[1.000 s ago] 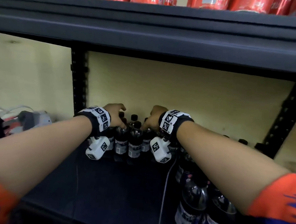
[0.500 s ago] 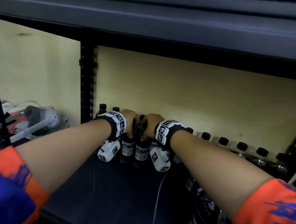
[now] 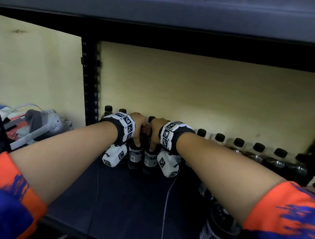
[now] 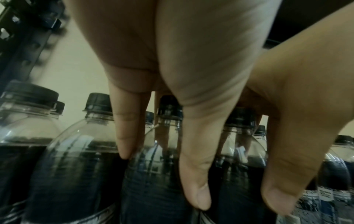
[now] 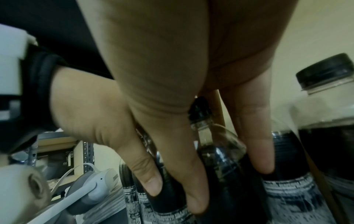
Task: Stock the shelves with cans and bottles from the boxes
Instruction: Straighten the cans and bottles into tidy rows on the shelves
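Black-capped bottles of dark liquid, a black shelf, orange-and-blue sleeves, cream wall.

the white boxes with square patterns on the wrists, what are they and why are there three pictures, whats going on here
No robot here: a person is stocking a dark shelf with two bare hands. The white boxes are small cameras strapped under each wrist, and the patterned bands are printed markers. One picture comes from a camera on the person's head, looking down along both arms. The other two come from the wrist cameras, looking along the fingers.

On the shelf stand dark drink bottles with black caps, with a row running to the right along the back wall. The left hand has its fingers down between bottle necks, gripping bottles by their tops. The right hand grips a bottle the same way. The two hands almost touch.
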`<act>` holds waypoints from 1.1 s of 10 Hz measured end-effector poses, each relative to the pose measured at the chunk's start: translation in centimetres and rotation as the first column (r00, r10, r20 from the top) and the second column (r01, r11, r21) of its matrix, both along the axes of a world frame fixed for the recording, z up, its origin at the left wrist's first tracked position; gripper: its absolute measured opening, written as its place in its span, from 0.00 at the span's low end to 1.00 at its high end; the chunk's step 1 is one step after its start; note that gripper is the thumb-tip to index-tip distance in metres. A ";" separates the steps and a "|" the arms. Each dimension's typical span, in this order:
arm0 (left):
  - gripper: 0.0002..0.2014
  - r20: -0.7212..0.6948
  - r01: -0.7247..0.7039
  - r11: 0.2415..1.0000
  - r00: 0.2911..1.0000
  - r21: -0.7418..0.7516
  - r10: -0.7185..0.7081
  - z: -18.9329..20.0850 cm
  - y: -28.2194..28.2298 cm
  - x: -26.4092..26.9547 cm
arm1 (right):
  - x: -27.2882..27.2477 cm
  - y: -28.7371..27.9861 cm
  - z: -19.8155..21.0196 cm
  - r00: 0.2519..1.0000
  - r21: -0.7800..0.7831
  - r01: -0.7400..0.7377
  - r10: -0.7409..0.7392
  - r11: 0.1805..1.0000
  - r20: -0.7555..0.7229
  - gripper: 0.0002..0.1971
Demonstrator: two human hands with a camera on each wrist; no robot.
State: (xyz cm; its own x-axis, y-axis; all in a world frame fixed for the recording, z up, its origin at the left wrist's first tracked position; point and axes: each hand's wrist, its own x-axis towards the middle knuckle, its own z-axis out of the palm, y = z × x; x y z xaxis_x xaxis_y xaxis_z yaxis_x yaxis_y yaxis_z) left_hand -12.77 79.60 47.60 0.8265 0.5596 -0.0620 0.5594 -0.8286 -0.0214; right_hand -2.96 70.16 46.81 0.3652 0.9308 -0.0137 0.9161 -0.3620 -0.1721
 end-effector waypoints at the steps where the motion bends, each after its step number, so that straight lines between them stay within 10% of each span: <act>1: 0.30 0.000 -0.027 0.999 1.000 -0.033 0.027 -0.5 -0.3 -0.2 | -0.4 -0.3 -0.2 1.000 -0.008 0.006 -0.006 1.000 0.017 0.31; 11: 0.25 0.175 0.070 0.982 0.984 -0.177 -0.038 5.5 -9.4 -8.6 | -4.2 -13.4 7.8 0.996 -0.045 0.059 -0.056 0.997 0.067 0.28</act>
